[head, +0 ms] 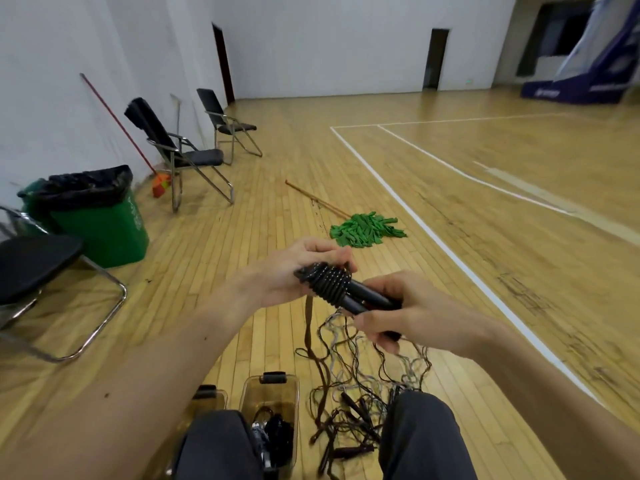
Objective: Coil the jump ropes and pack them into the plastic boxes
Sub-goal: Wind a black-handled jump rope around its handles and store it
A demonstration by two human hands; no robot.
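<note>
A seated person in a sports hall winds a black jump rope (pixel 330 280) round its own paired handles (pixel 372 299), held at the centre of the view above a wooden floor (pixel 242 209). The left hand (pixel 294 268) has its fingers curled round the wound end of the bundle, thumb and fingertips pinching the top turns. The right hand (pixel 412 313), at four o'clock from the bundle, grips the bare ends of the handles.

The step in hand appears to be the coiling, close to its finish: the turns sit tight and side by side. A brown strand (pixel 308 320) hangs from under the bundle toward six o'clock; whether it belongs to this rope cannot be told. The next move likely calls for tucking the last turn so it cannot slip, then lowering the bundle to the boxes at six o'clock without loosening the left hand's pinch.

Two clear plastic boxes stand on the floor between the knees. The latched box (pixel 273 393), at six o'clock, holds dark packed ropes (pixel 275 433) at its near end, with room left toward its latch. The second box (pixel 211 405), at seven o'clock and just beside it, is largely hidden by the left knee (pixel 214 445); its contents cannot be told.

A tangled pile of loose ropes (pixel 356 420) lies at five o'clock, just beside the latched box, so much of the task looks undone.
</note>
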